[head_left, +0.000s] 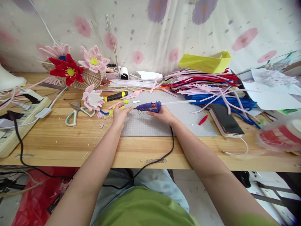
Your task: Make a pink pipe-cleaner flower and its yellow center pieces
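A blue hot glue gun is gripped in my right hand, its nozzle pointing left. From its back sticks a long translucent glue stick, and a black cord runs down from it. My left hand is pinched at the nozzle's tip, around a small yellow piece mostly hidden by the fingers. Both hands are over the left part of a grey cutting mat. Close to my left hand lie a pink-and-white fuzzy flower, open scissors and a yellow-black utility knife.
Finished red and pink flowers stand at the back left. Bundles of pipe cleaners pile up at the back right, near a phone. A power strip occupies the left edge; a plastic tub the right.
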Motion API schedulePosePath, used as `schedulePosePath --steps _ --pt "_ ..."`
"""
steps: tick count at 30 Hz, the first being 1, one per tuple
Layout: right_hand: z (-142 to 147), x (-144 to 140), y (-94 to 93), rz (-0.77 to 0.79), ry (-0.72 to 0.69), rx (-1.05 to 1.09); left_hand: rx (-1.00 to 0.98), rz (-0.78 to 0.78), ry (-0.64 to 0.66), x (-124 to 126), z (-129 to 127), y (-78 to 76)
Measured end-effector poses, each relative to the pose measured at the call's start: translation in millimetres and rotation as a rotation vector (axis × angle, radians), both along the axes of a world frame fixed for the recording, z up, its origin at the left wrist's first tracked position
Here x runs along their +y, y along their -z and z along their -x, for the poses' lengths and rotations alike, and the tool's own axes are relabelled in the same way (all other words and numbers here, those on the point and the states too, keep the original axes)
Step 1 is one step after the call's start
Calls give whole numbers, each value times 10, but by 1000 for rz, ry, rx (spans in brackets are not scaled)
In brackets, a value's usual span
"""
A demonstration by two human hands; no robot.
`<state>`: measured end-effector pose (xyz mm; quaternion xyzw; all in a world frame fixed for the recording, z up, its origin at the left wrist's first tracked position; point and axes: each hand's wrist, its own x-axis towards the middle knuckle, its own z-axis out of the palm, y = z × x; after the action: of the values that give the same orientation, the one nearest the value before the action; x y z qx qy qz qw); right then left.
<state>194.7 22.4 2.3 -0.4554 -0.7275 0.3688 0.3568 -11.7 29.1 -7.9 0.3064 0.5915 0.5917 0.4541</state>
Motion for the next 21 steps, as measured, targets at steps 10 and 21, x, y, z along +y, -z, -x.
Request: schedulePosePath --steps 10,21 --pt "12 1 6 -8 4 -26 -28 -9 10 -10 -4 -16" --pt "10 19 25 -22 50 -126 25 11 26 -27 -14 -27"
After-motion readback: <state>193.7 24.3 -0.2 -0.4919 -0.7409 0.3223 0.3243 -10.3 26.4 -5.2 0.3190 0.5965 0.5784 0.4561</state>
